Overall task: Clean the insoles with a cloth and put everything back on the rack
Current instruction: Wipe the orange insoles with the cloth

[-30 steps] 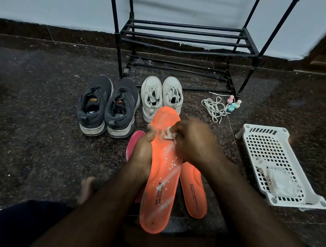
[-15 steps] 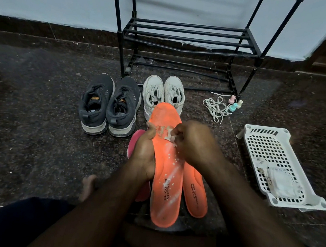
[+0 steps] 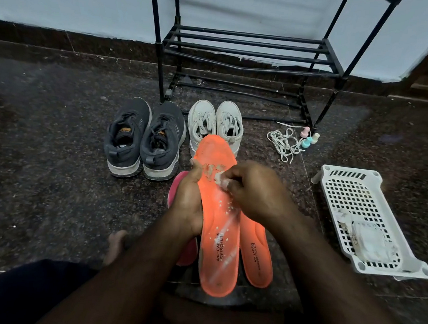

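My left hand (image 3: 187, 201) grips the left edge of an orange insole (image 3: 218, 214) held up above the floor, its surface speckled with white bits. My right hand (image 3: 250, 189) pinches a small whitish wad of cloth (image 3: 219, 179) against the insole's upper part. A second orange insole (image 3: 255, 254) lies on the floor to the right of it. A pink insole (image 3: 176, 187) lies on the floor, mostly hidden behind my left hand. The black metal rack (image 3: 244, 52) stands against the wall.
Grey sneakers (image 3: 144, 139) and white sneakers (image 3: 215, 124) stand on the dark floor before the rack. Loose white laces (image 3: 284, 142) and small pastel bottles (image 3: 309, 138) lie by the rack's right leg. A white plastic basket (image 3: 361, 199) holding a whitish packet sits at right.
The held insole has shifted slightly lower and toward me, and my right hand keeps rubbing the wad at its upper part. The camera view has tilted a little.
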A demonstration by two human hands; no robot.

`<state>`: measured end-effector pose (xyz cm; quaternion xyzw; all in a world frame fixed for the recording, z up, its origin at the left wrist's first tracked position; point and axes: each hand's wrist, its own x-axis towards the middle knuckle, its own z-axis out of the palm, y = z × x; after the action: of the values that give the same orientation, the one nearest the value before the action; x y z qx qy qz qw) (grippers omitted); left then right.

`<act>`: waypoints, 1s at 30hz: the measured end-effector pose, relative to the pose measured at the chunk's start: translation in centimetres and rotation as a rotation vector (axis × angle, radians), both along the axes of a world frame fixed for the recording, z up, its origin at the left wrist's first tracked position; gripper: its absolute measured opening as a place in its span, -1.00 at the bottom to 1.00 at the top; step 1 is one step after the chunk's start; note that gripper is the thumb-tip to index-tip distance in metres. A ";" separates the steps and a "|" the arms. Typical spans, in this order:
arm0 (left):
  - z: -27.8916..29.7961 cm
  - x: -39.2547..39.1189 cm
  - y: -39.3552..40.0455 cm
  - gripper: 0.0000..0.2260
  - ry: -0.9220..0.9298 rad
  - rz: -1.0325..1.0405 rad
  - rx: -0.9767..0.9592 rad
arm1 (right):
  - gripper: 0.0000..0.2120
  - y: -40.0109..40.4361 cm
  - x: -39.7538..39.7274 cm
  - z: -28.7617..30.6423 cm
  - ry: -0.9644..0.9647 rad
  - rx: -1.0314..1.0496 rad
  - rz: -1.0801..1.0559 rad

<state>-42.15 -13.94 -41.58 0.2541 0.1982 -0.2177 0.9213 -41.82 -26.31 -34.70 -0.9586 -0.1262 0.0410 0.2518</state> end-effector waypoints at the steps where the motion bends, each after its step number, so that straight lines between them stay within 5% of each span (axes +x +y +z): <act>1: -0.1 0.1 0.1 -0.31 -0.009 -0.003 -0.010 | -0.82 0.1 0.0 -0.1 0.019 0.007 0.024; 14: 0.2 0.4 0.0 -0.50 -0.105 -0.057 0.002 | -0.76 0.5 0.4 -1.4 -0.234 -0.052 -0.069; 22: 0.1 -0.3 -1.5 -0.46 -0.015 -0.031 0.090 | -0.76 0.6 0.6 -1.6 -0.133 -0.162 -0.002; 25: 0.2 -0.2 -1.5 -0.47 -0.020 -0.024 0.134 | -0.76 0.6 0.4 -1.3 -0.075 -0.072 0.056; 30: 0.3 -0.3 -1.7 -0.40 -0.007 0.003 0.096 | -0.80 0.4 0.9 -1.1 -0.241 0.056 -0.044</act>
<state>-42.42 -15.69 -41.28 0.2986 0.2053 -0.2058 0.9090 -40.96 -25.94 -35.80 -0.9517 -0.1355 -0.0834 0.2625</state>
